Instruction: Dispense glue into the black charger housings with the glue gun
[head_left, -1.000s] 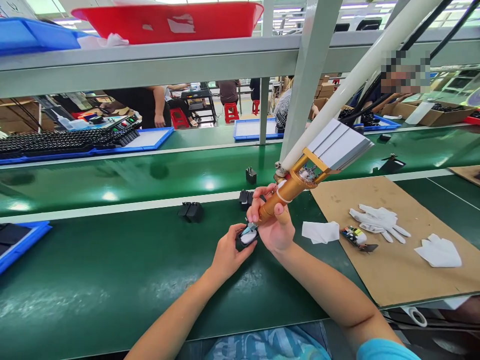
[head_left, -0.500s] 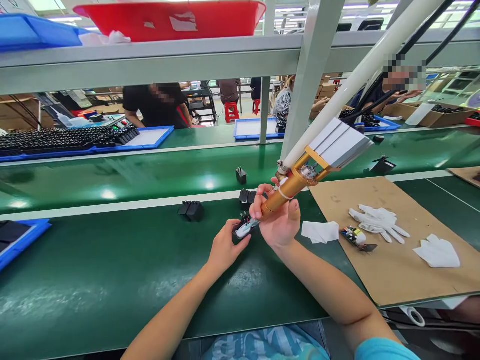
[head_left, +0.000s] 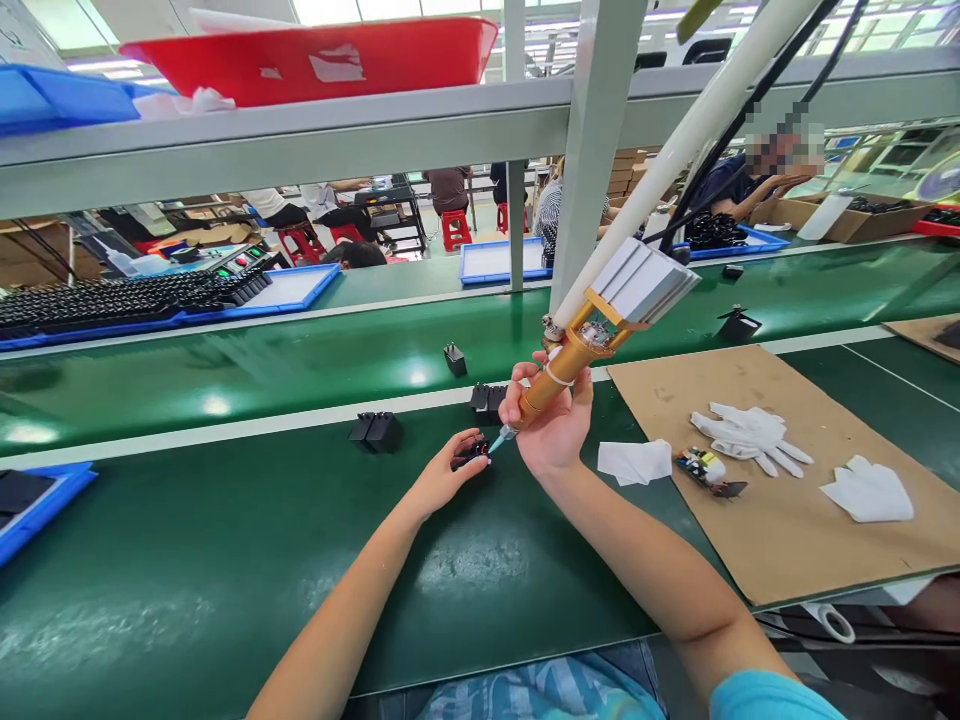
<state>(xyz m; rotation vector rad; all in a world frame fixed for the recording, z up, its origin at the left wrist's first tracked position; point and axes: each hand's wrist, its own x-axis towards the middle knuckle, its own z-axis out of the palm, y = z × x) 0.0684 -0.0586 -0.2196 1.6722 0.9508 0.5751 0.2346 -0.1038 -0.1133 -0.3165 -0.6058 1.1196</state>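
Observation:
My left hand (head_left: 441, 475) is closed around a small black power adapter housing (head_left: 471, 455), held just above the green work surface. In my right hand (head_left: 559, 425) is a gold-coloured glue dispenser (head_left: 555, 385), its fingers wrapped round the barrel. The dispenser's pale teal nozzle tip (head_left: 501, 438) points down-left at the adapter housing; whether it touches cannot be made out. White blocks sit on the dispenser's upper end, beside a white pole. Just behind my hands stand black adapters (head_left: 487, 403), partly hidden by my right fingers. Two more adapters (head_left: 376, 432) stand to the left.
A single adapter (head_left: 454, 359) lies on the green belt (head_left: 300, 370). On the right, a cardboard sheet (head_left: 817, 540) bears white gloves (head_left: 750, 437) and a circuit board (head_left: 701, 467). A grey shelf beam (head_left: 300, 150) carries a red tray (head_left: 315, 65) overhead. People sit beyond.
The adapter housing has turned and tipped in my left hand, and its white inside no longer shows. The nozzle has drawn slightly back from it. My view has shifted, and a person opposite has bent low.

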